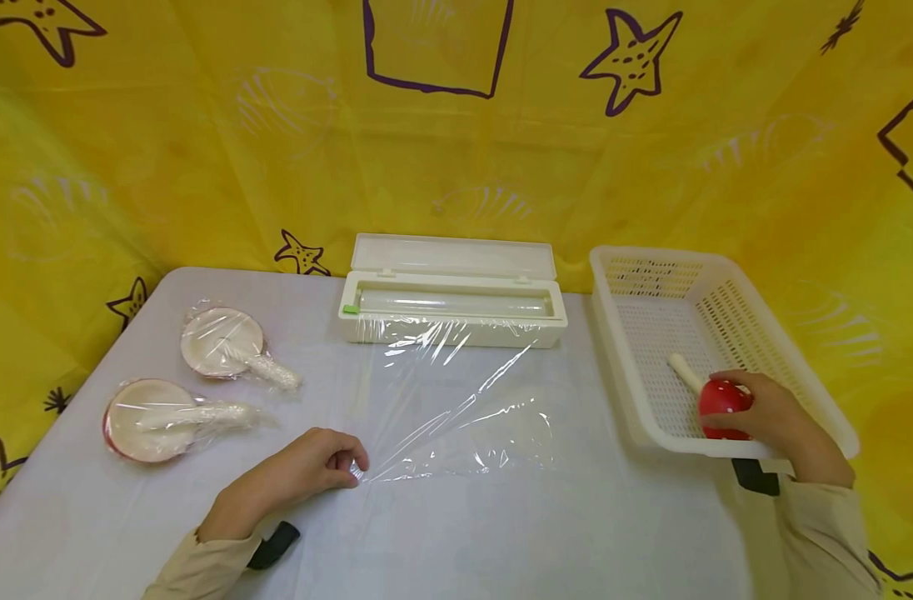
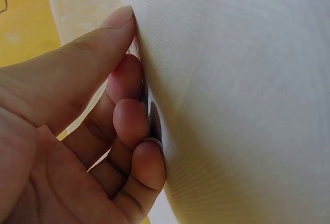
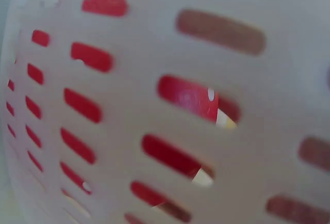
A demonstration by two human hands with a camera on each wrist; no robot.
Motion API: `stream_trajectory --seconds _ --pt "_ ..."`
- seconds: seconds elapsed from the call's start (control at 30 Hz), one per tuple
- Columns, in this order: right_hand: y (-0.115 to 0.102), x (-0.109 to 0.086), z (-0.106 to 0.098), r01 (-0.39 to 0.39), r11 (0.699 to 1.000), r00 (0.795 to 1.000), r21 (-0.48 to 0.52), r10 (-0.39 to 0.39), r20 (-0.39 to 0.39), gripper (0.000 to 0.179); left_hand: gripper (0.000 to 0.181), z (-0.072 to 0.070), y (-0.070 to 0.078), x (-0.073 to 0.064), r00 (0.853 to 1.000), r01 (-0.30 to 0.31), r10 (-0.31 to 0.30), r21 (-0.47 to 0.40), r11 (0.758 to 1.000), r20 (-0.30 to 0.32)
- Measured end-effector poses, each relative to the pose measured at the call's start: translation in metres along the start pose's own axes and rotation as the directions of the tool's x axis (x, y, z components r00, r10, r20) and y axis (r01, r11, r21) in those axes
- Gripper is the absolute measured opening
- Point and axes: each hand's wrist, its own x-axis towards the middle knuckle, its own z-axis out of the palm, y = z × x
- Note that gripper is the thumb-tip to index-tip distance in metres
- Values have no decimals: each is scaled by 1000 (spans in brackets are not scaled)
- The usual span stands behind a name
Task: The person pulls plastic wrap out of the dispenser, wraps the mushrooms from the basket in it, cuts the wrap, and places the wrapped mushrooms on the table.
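My left hand [image 1: 306, 467] pinches the near left corner of a clear sheet of cling film [image 1: 456, 417]. The film stretches over the table from a cream dispenser box [image 1: 456, 335], whose lid stands up and whose roll shows. In the left wrist view the thumb and fingertips are close to the white table surface [image 2: 247, 100]. Inside the white basket, my right hand [image 1: 771, 412] grips a red, white-dotted handled bowl [image 1: 721, 402] with a cream handle. Basket slots hide most of that bowl [image 3: 82, 105] in the right wrist view.
Two cream handled bowls with red rims, wrapped in film, lie at the left: one farther back [image 1: 218, 340], one nearer [image 1: 149, 421]. The slotted plastic basket [image 1: 629, 400] stands at the right. A yellow patterned cloth [image 1: 456, 150] hangs behind the table.
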Motion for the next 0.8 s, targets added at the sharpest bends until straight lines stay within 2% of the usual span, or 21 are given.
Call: stream_trajectory --seconds 0.2,0.47,0.63,0.8 --pt "-2 0 0 9 1000 1000 6 -9 -11 74 12 0 1 0 1000 13 -13 1 1000 1" --pt "-9 -3 1 86 994 987 65 -76 -141 73 12 0 2 -1 1000 17 -17 0 1000 2" --pt "-13 -5 -2 93 993 979 66 -79 -189 74 13 -1 2 0 1000 29 -29 -5 1000 -3" --pt "-22 -9 -7 127 990 956 68 -104 -276 71 12 -1 1 0 1000 28 -28 -2 1000 -1"
